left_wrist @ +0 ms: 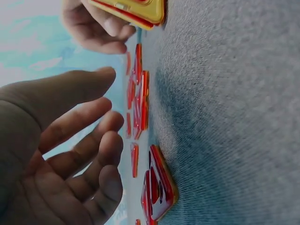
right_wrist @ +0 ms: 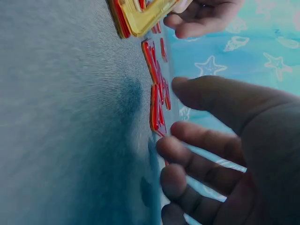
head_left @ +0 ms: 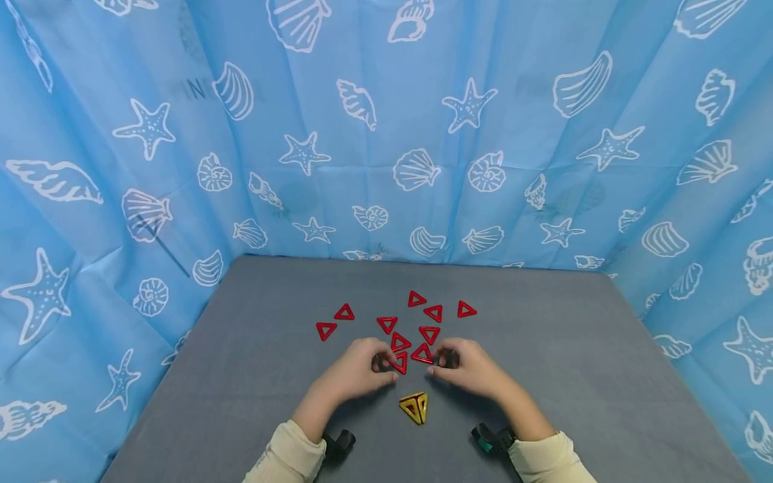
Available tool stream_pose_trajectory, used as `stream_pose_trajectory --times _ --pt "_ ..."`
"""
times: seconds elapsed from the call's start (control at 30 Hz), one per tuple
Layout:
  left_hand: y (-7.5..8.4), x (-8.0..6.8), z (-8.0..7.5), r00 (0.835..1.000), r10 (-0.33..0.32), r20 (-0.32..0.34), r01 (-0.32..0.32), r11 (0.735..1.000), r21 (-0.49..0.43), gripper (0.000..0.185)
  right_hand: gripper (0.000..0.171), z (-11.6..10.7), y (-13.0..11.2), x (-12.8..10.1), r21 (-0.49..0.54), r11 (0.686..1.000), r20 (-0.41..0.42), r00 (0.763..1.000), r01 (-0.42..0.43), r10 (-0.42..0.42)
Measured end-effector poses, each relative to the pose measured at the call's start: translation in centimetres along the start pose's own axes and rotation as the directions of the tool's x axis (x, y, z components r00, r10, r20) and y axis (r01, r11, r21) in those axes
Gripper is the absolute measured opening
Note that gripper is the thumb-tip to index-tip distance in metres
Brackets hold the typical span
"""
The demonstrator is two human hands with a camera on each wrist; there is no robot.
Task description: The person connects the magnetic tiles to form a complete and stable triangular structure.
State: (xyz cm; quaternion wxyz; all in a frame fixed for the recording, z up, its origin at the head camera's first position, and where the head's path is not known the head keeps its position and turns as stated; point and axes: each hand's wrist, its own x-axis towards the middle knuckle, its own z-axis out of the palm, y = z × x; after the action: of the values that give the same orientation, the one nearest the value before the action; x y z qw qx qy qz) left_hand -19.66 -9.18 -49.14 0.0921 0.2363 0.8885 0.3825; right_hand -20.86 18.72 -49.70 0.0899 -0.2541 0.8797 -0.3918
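Observation:
Several red triangular frames [head_left: 429, 334] lie scattered on the grey table, some very close together. My left hand [head_left: 365, 367] hovers at the left of this group, fingers loosely curved and nothing in them; its fingertips are beside the nearest red triangle [head_left: 400, 363], contact unclear. Facing it from the right, my right hand [head_left: 468, 365] is also loosely curved and holds nothing, near another red triangle [head_left: 422, 354]. Between the wrists and closer to me sits a yellow triangular piece [head_left: 414, 408] with a dark seam. Both wrist views show red along the yellow piece's edge [left_wrist: 140, 11].
The grey table [head_left: 253, 402] reaches back to a blue curtain [head_left: 374, 134] with white shells and starfish. Two red triangles [head_left: 335, 322] lie apart at the left and one red triangle [head_left: 466, 309] at the far right. Black devices [head_left: 492, 439] are on both wrists.

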Motion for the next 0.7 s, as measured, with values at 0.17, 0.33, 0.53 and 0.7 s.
stream_pose_trajectory --times 0.17,0.33,0.53,0.7 --pt "0.0 0.7 0.0 0.999 -0.036 -0.041 0.038 0.997 0.061 0.015 0.022 0.4 0.1 1.4 -0.08 0.995 -0.041 0.997 -0.065 0.061" --pt "0.3 1.3 0.2 0.993 -0.101 -0.06 0.106 0.99 0.093 0.019 0.027 0.8 -0.1 2.5 -0.15 0.972 -0.104 0.981 -0.179 0.165" --pt "0.6 1.7 0.5 0.987 -0.153 -0.058 0.158 0.981 0.11 0.021 0.024 0.8 -0.1 2.8 -0.168 0.969 -0.094 0.981 -0.181 0.167" --pt "0.4 1.7 0.8 0.987 -0.147 -0.061 0.154 0.981 0.116 0.019 0.019 0.1 0.7 2.3 -0.127 0.99 -0.037 0.998 -0.058 0.053"
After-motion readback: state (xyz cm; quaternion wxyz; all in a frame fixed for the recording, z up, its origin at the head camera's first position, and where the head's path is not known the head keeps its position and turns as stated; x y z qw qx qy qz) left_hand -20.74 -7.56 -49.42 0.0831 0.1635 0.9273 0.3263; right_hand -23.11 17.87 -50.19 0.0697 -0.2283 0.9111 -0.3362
